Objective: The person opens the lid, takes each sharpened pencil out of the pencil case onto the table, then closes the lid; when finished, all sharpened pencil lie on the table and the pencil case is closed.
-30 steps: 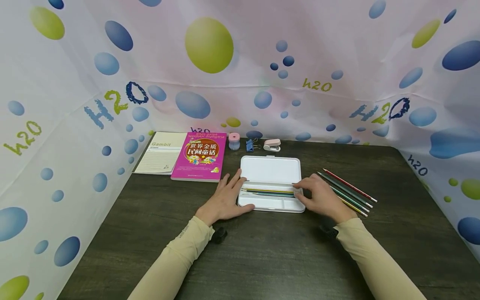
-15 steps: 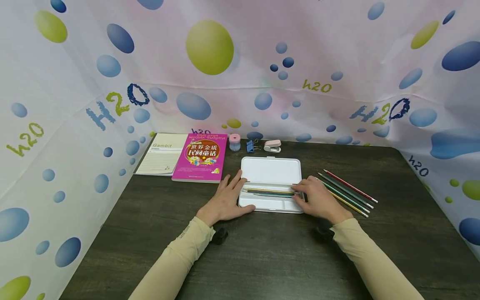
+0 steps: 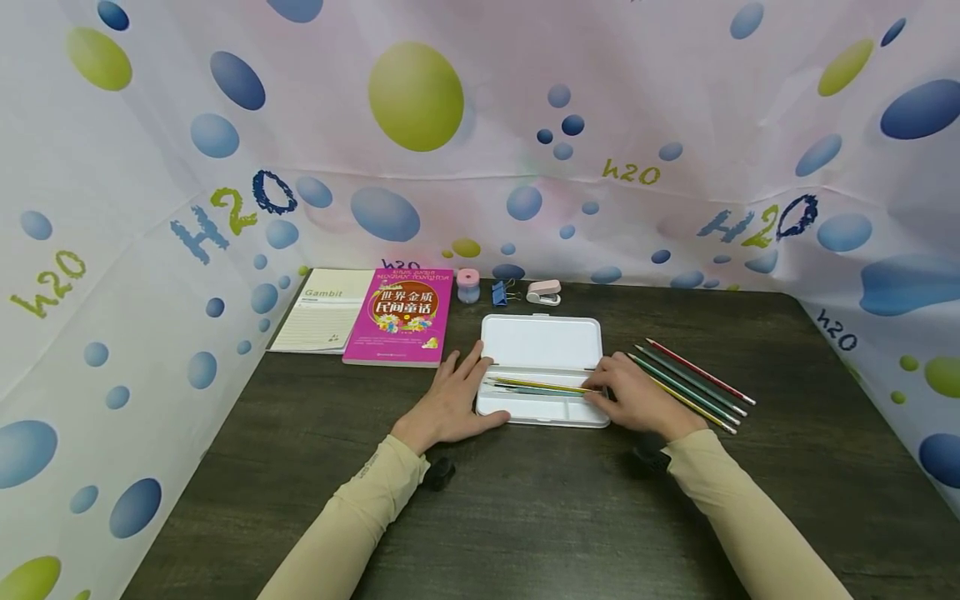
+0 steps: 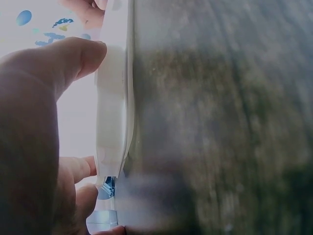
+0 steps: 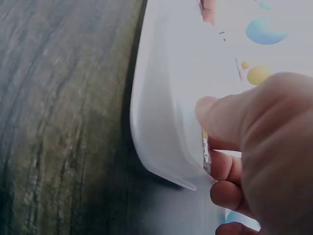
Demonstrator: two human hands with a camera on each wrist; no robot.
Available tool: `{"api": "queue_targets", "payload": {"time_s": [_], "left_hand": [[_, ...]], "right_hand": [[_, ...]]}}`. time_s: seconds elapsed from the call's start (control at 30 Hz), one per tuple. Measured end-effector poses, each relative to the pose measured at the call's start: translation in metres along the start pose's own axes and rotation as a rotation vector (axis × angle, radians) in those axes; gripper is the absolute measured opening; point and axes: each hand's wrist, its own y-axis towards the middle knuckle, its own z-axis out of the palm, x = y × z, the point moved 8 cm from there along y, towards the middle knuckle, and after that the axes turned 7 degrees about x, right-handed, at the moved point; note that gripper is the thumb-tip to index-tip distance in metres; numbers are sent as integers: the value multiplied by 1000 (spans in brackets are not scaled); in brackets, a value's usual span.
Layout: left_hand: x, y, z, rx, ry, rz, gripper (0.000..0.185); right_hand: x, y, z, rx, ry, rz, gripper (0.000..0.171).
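Note:
An open white pencil case (image 3: 542, 340) lies on the dark wooden table (image 3: 525, 517). My left hand (image 3: 450, 398) rests flat against its left end, thumb (image 4: 63, 61) along the case's front rim (image 4: 113, 98). My right hand (image 3: 636, 398) is at the right end, its fingers curled. Thumb (image 5: 230, 115) and fingers pinch the end of a yellow pencil (image 3: 540, 385), which lies slanted over other pencils in the lower tray. The right wrist view shows the case's corner (image 5: 161, 112) just beside that thumb.
Several loose coloured pencils (image 3: 693, 379) lie right of the case, behind my right hand. A pink book (image 3: 401, 315) and a notepad (image 3: 318, 310) sit at the back left. A pink sharpener (image 3: 468, 284), a blue binder clip (image 3: 500, 291) and a small stapler (image 3: 544, 291) line the back edge.
My right hand has drawn slightly toward the near right corner of the case, and the yellow pencil now lies slanted in the tray. My left hand has stayed put.

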Motion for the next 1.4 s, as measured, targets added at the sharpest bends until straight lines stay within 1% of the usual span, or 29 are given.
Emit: {"api": "queue_targets", "payload": {"time_s": [0.17, 0.43, 0.57, 0.7, 0.9, 1.03, 1.23, 1.4], "left_hand": [[0, 0, 0, -8, -4, 5, 93], [0, -1, -1, -19, -12, 12, 93], [1, 0, 0, -17, -5, 10, 94], [1, 1, 1, -11, -9, 6, 95], [1, 1, 0, -14, -10, 6, 94], [1, 1, 0, -12, -7, 8, 95], [1, 0, 1, -13, -4, 10, 96], [1, 1, 1, -10, -2, 13, 96]], "right_hand": [[-3, -2, -1, -6, 78, 24, 6], [-7, -6, -9, -106, 137, 56, 9], [-10, -9, -10, -124, 170, 74, 11], [-13, -12, -9, -151, 201, 91, 10], [-16, -20, -12, -212, 229, 82, 9], [-20, -27, -14, -222, 236, 112, 9], [-27, -38, -16, -266, 231, 159, 9], [-35, -52, -18, -287, 235, 214, 9]]}}
